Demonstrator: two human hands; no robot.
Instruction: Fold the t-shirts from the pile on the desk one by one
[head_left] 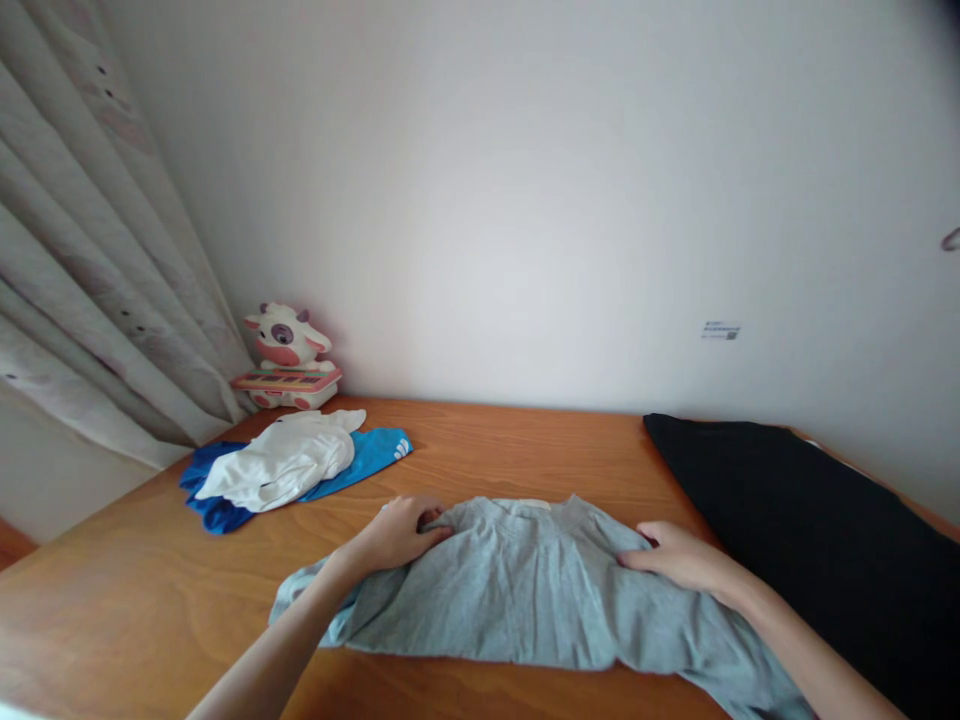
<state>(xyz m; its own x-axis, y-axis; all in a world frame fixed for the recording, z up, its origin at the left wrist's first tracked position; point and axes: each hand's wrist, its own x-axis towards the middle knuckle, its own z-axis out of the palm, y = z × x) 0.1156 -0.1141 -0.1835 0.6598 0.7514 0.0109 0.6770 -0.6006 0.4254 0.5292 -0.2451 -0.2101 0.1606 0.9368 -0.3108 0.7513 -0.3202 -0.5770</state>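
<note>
A grey long-sleeved shirt [525,590] lies spread on the wooden table in front of me, its neckline toward the wall and its body wrinkled. My left hand [401,535] grips the cloth at the left shoulder, thumb on top and fingers partly hidden behind the edge. At the opposite shoulder, my right hand [671,555] pinches the fabric in the same way. One sleeve reaches out under my left forearm. The other runs down toward the lower right, partly covered by my right arm.
Blue and white clothes [292,460] lie heaped at the back left, near a cow-shaped toy keyboard [289,365] and a patterned curtain [97,250]. A black cloth [795,520] covers the right side of the wooden table [525,435]. The white wall [510,200] stands behind.
</note>
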